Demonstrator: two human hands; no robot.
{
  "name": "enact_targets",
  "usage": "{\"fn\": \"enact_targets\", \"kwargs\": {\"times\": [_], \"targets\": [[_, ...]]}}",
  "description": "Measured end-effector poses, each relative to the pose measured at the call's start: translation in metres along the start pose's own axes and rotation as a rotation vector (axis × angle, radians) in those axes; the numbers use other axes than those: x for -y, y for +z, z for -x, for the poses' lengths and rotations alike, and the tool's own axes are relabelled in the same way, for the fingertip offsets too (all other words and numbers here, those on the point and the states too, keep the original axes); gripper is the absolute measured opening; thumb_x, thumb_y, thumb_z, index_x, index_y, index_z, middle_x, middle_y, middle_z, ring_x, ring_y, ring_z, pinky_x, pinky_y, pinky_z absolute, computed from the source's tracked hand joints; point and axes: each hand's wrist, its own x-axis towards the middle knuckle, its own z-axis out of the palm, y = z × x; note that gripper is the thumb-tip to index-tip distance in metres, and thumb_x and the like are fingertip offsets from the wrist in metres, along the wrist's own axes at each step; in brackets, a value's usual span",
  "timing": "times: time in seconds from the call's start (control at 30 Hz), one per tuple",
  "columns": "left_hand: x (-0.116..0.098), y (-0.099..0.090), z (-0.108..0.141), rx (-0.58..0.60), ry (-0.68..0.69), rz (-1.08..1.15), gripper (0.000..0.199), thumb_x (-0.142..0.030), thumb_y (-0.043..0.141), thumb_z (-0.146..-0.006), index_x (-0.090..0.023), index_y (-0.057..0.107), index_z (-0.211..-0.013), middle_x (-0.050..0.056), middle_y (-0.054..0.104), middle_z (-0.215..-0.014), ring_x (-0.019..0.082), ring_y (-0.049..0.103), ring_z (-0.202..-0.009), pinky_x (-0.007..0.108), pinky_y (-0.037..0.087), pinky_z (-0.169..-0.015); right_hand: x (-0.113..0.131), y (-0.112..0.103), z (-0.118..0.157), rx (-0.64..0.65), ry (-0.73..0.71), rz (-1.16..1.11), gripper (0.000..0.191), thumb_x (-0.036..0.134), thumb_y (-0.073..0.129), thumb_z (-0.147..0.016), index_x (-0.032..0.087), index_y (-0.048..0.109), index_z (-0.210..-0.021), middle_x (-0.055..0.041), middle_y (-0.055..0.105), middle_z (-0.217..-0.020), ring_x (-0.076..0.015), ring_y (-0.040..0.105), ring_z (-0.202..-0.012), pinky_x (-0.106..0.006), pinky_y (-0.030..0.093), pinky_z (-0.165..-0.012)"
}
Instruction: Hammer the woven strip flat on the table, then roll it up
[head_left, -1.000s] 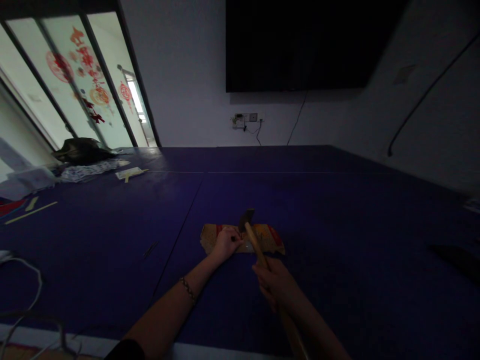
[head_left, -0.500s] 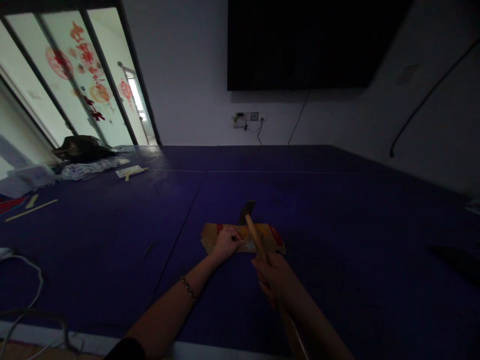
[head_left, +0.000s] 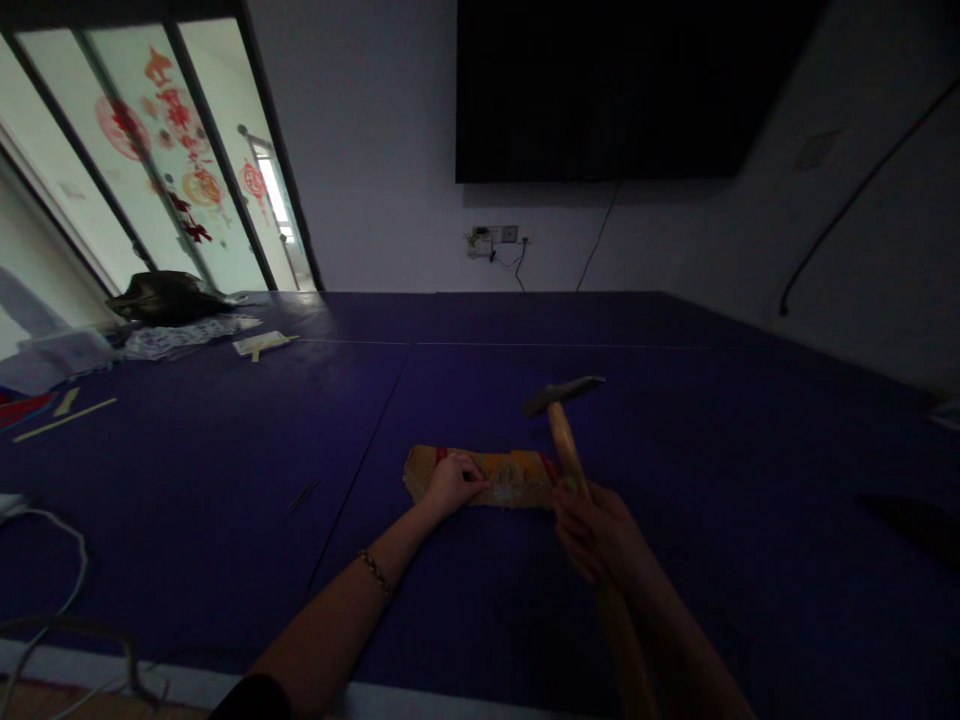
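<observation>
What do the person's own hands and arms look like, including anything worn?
The left hand is gloveless; its forearm is bare, with a bracelet that looks chain-like and a dark sleeve at the frame's bottom edge. The right hand is also gloveless, with no bracelet or sleeve visible. Dim light hides finer detail.

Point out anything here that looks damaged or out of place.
The cardboard piece under the left hand looks damaged: its edge is ragged, and there's a whitish patch near its middle, though I can't tell what that is. A long pale strip lies loose at the picture's left, like a stray scrap.
</observation>
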Motion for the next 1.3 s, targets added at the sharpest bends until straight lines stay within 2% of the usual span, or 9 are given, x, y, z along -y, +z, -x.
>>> {"fn": "enact_targets", "kwargs": {"times": [0.17, 0.3, 0.43, 0.6, 0.73, 0.93, 1.03, 1.13, 1.3], "targets": [[-0.003, -0.005, 0.000, 0.030, -0.009, -0.016, 0.009, -0.019, 0.069, -0.059, -0.015, 0.062, -0.056, 0.001, 0.063, -0.065, 0.014, 0.056, -0.067, 0.024, 0.041, -0.065, -0.022, -0.054, -0.038, 0.089, -0.054, -0.196, 0.042, 0.044, 0.062, -0.061, 0.022, 0.027, -0.053, 0.0132, 0.027, -0.036, -0.0009, 0.017, -0.019, -0.013, 0.018, -0.017], [-0.002, -0.007, 0.001, 0.061, -0.013, -0.023, 0.012, -0.022, 0.071, -0.058, -0.015, 0.062, -0.062, 0.001, 0.064, -0.068, 0.015, 0.057, -0.067, 0.024, 0.042, -0.064, -0.042, -0.076, -0.054, 0.155, -0.024, -0.279, 0.047, 0.046, 0.062, -0.061, 0.021, 0.024, -0.048, 0.0129, 0.022, -0.034, -0.0006, 0.014, -0.019, -0.013, 0.016, -0.018], [-0.005, -0.011, 0.001, 0.082, -0.004, -0.042, 0.017, -0.020, 0.071, -0.057, -0.015, 0.063, -0.071, 0.003, 0.065, -0.075, 0.017, 0.059, -0.074, 0.025, 0.043, -0.070, -0.051, -0.077, -0.056, 0.147, -0.031, -0.310, 0.048, 0.045, 0.062, -0.061, 0.021, 0.023, -0.046, 0.0124, 0.023, -0.035, -0.0003, 0.015, -0.020, -0.012, 0.018, -0.019], [-0.023, -0.036, 0.008, 0.146, -0.065, -0.141, 0.045, -0.017, 0.067, -0.062, -0.016, 0.055, -0.106, 0.004, 0.066, -0.089, 0.017, 0.059, -0.084, 0.026, 0.043, -0.078, -0.058, -0.077, -0.058, 0.150, -0.048, -0.340, 0.048, 0.044, 0.064, -0.058, 0.021, 0.023, -0.047, 0.0126, 0.024, -0.036, -0.0004, 0.015, -0.020, -0.013, 0.019, -0.018], [-0.030, -0.072, 0.032, 0.163, -0.118, -0.363, 0.025, -0.019, 0.052, -0.075, -0.018, 0.061, -0.099, 0.006, 0.066, -0.095, 0.018, 0.059, -0.087, 0.025, 0.042, -0.078, -0.061, -0.080, -0.059, 0.178, -0.065, -0.364, 0.046, 0.041, 0.063, -0.061, 0.021, 0.024, -0.047, 0.0125, 0.024, -0.037, -0.0006, 0.015, -0.021, -0.012, 0.021, -0.018], [-0.012, -0.122, 0.100, 0.106, -0.431, -0.798, 0.029, -0.008, 0.036, -0.079, -0.015, 0.063, -0.088, 0.010, 0.065, -0.092, 0.020, 0.059, -0.089, 0.027, 0.042, -0.078, -0.060, -0.081, -0.059, 0.274, -0.057, -0.398, 0.042, 0.037, 0.060, -0.066, 0.021, 0.028, -0.046, 0.0113, 0.027, -0.036, -0.0014, 0.016, -0.021, -0.014, 0.023, -0.019], [0.001, -0.140, 0.127, 0.066, -0.483, -0.906, 0.032, -0.007, 0.036, -0.077, -0.015, 0.060, -0.096, 0.010, 0.062, -0.104, 0.020, 0.056, -0.098, 0.029, 0.039, -0.085, -0.059, -0.081, -0.058, 0.300, -0.039, -0.422, 0.039, 0.035, 0.059, -0.068, 0.020, 0.031, -0.046, 0.0109, 0.029, -0.036, -0.0013, 0.017, -0.021, -0.014, 0.024, -0.019], [0.013, -0.153, 0.140, 0.026, -0.477, -0.971, 0.035, -0.005, 0.035, -0.076, -0.012, 0.058, -0.102, 0.012, 0.058, -0.112, 0.019, 0.053, -0.103, 0.028, 0.037, -0.089, -0.058, -0.079, -0.058, 0.312, -0.008, -0.425, 0.040, 0.037, 0.061, -0.066, 0.020, 0.032, -0.045, 0.0108, 0.029, -0.034, -0.0016, 0.018, -0.020, -0.014, 0.024, -0.018], [0.027, -0.158, 0.138, 0.140, -0.483, -1.039, 0.032, -0.006, 0.032, -0.077, -0.010, 0.061, -0.089, 0.013, 0.063, -0.098, 0.021, 0.059, -0.090, 0.030, 0.041, -0.081, -0.061, -0.075, -0.058, 0.201, -0.054, -0.398, 0.042, 0.038, 0.062, -0.065, 0.020, 0.030, -0.045, 0.0112, 0.028, -0.035, -0.0008, 0.016, -0.020, -0.013, 0.021, -0.018]]}}
